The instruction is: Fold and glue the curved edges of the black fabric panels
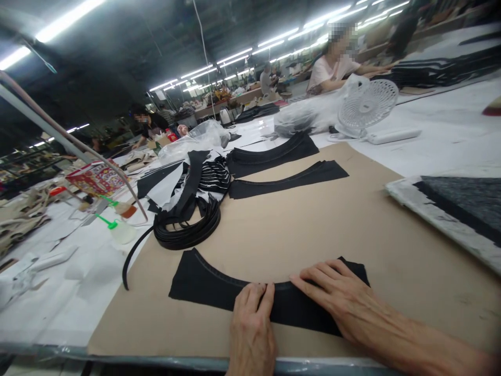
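View from above a long workshop table, looking down at a person's own two hands. A curved black fabric piece [203,286], shaped like a shallow arc with a stitched inner edge, lies on a sheet of brown board [313,230] at the near edge of the table, in the middle of the view. The left hand [250,326] rests palm down on the middle of the piece, fingers straight and close together, gripping nothing. The right hand [332,303] lies flat just beside it on the right part of the arc, fingers spread a little and pointing left, also gripping nothing. Both palms seem to press the cloth flat against the board so it neither curls nor slides. Farther off on the board, two stacks of similar black curved pieces [289,180] lie to the right of a coil of black strips [186,232], and striped fabric [215,175] sits just beyond the coil, probably kept within arm's reach. To the left, off the board, stand squeeze bottles with green caps [121,230]. A small white fan [368,104] sits far right, and a grey felt panel [462,201] lies at the right edge. A co-worker [332,70] sits at the far side.
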The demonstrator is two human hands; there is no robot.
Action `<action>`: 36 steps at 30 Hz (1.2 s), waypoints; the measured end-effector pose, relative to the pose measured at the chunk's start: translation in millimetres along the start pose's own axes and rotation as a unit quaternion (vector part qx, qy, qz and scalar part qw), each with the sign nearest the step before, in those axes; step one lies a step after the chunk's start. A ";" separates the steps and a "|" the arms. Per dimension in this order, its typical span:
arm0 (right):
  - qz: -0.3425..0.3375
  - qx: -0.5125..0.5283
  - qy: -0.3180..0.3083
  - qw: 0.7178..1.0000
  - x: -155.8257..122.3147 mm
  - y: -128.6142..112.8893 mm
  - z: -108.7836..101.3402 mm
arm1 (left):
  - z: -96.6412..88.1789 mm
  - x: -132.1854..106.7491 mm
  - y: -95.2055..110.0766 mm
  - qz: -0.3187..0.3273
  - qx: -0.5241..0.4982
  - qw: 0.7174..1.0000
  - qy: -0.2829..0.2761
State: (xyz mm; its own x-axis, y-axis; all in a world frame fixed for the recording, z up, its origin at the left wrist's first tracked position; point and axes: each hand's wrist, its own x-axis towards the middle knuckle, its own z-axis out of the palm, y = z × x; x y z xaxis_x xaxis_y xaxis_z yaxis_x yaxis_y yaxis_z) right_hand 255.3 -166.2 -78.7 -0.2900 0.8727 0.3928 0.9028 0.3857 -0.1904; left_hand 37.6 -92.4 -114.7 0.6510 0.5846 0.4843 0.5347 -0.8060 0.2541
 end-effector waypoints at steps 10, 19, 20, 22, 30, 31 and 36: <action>-0.042 -0.051 -0.004 0.998 5.4 -6.6 22.2 | -9.0 -6.4 -8.3 0.034 -0.006 0.999 -0.008; -0.038 -0.077 -0.020 0.996 -0.1 -8.0 27.1 | -14.2 7.5 -2.1 0.023 0.010 0.999 -0.029; -0.037 -0.078 -0.018 0.996 -1.6 -7.6 28.8 | -13.3 5.7 -1.9 0.032 0.024 0.999 -0.022; -0.040 -0.081 -0.005 0.996 -3.2 -6.9 31.1 | -12.0 0.0 -2.4 0.055 0.050 0.997 -0.015; -0.063 -0.097 0.056 0.992 7.4 -8.0 26.6 | 1.3 -18.2 -0.8 0.000 0.011 1.000 0.006; -0.057 -0.088 0.058 0.993 8.9 -8.2 25.7 | 3.7 -19.0 -0.4 -0.007 0.007 1.000 0.011; -0.012 -0.056 0.038 0.998 16.5 -9.4 21.1 | 11.5 -21.8 0.1 -0.003 0.008 0.999 0.047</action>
State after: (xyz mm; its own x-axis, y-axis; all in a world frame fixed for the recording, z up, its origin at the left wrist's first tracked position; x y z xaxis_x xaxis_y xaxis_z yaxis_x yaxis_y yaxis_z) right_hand 235.3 -149.1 -89.4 -0.2911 0.8368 0.4638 0.9266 0.3671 -0.0808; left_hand 29.6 -104.1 -134.8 0.5943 0.5772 0.5601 0.5476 -0.8004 0.2438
